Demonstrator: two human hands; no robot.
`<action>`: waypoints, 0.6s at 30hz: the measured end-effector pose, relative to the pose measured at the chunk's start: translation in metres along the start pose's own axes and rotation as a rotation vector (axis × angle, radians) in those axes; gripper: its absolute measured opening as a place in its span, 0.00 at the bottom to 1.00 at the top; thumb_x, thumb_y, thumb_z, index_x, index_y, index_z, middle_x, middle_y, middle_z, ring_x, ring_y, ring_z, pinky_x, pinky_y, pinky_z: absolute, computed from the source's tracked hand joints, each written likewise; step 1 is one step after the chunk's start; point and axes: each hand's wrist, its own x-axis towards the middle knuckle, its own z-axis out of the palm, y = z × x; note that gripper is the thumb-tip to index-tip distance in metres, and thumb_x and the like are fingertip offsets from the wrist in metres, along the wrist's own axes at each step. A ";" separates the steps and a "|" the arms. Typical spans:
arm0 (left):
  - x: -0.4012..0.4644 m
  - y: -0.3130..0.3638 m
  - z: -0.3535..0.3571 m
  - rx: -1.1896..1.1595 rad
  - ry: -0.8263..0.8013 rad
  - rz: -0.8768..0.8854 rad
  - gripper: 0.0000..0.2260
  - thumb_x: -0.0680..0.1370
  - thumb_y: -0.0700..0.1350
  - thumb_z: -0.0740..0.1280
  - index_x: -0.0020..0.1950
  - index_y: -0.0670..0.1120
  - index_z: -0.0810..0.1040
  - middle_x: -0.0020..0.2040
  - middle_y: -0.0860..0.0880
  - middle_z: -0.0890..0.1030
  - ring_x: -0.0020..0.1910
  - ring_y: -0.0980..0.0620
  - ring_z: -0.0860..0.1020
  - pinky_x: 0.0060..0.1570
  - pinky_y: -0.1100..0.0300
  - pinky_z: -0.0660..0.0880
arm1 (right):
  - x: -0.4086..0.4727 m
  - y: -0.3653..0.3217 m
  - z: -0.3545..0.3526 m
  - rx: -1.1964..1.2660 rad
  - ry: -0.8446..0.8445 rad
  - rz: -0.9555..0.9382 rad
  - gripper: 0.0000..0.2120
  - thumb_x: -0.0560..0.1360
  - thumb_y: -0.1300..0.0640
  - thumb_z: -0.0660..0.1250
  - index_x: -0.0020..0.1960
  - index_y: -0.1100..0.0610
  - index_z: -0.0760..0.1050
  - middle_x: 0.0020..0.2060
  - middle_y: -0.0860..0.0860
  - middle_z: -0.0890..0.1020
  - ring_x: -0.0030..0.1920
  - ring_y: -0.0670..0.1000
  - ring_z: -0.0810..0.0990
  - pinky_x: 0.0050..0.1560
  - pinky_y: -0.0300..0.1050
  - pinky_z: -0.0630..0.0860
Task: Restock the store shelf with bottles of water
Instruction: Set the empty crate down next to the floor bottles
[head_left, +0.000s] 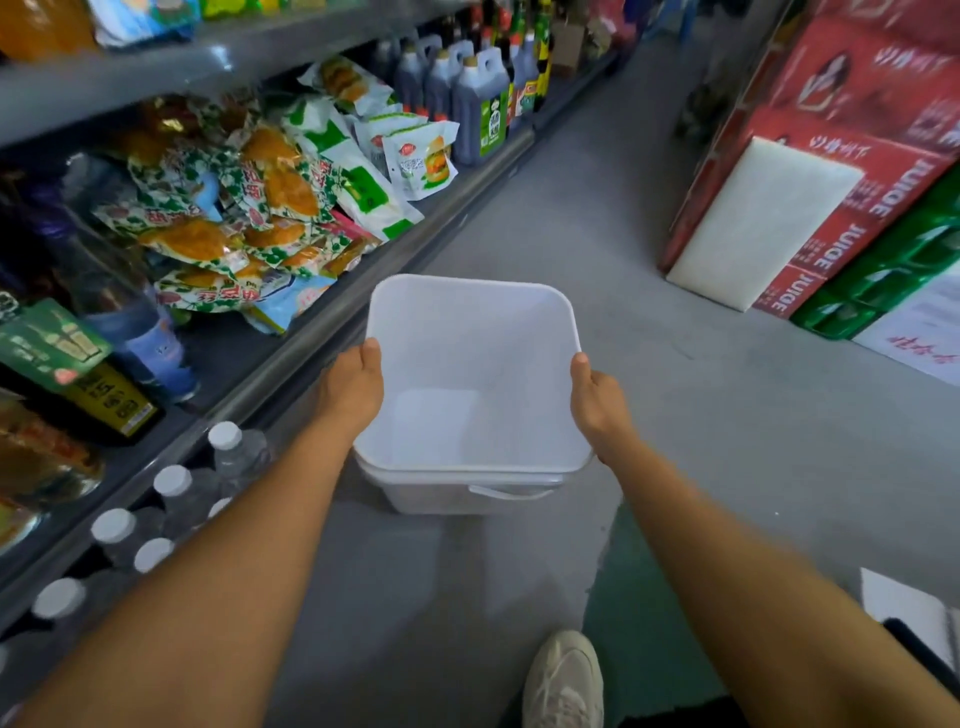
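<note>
A square white plastic bin (470, 296) hangs over the grey aisle floor with nothing inside it. My left hand (353, 387) grips its left rim and my right hand (597, 400) grips its right rim, thumbs on top of the edge. Several clear water bottles with white caps (224, 435) stand in a row on the lowest shelf (291, 364) at my lower left, partly hidden behind my left forearm.
Snack bags (270, 176) and dark sauce jugs (480, 104) fill the shelf above and beyond the water. Red juice cartons (852, 171) and green crates (893, 270) are stacked on the right. My shoe (563, 675) shows at the bottom.
</note>
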 end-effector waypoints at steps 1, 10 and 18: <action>0.012 0.012 0.006 -0.002 -0.003 0.022 0.24 0.84 0.51 0.47 0.66 0.37 0.73 0.67 0.35 0.72 0.64 0.37 0.71 0.63 0.50 0.67 | 0.015 -0.002 -0.007 -0.010 0.017 -0.005 0.26 0.83 0.44 0.48 0.42 0.63 0.71 0.42 0.60 0.74 0.45 0.55 0.72 0.45 0.47 0.65; 0.121 0.071 0.082 -0.012 -0.045 0.043 0.25 0.84 0.52 0.46 0.66 0.36 0.73 0.66 0.35 0.73 0.63 0.38 0.72 0.62 0.50 0.68 | 0.158 0.008 -0.029 -0.104 0.070 0.040 0.30 0.82 0.42 0.47 0.50 0.66 0.75 0.47 0.61 0.73 0.49 0.57 0.73 0.50 0.47 0.66; 0.183 0.080 0.128 0.037 -0.037 0.053 0.25 0.84 0.52 0.47 0.67 0.36 0.72 0.67 0.35 0.72 0.66 0.38 0.71 0.64 0.51 0.66 | 0.228 0.026 -0.018 -0.125 0.091 0.034 0.32 0.83 0.44 0.47 0.59 0.71 0.74 0.60 0.68 0.76 0.61 0.64 0.74 0.59 0.51 0.69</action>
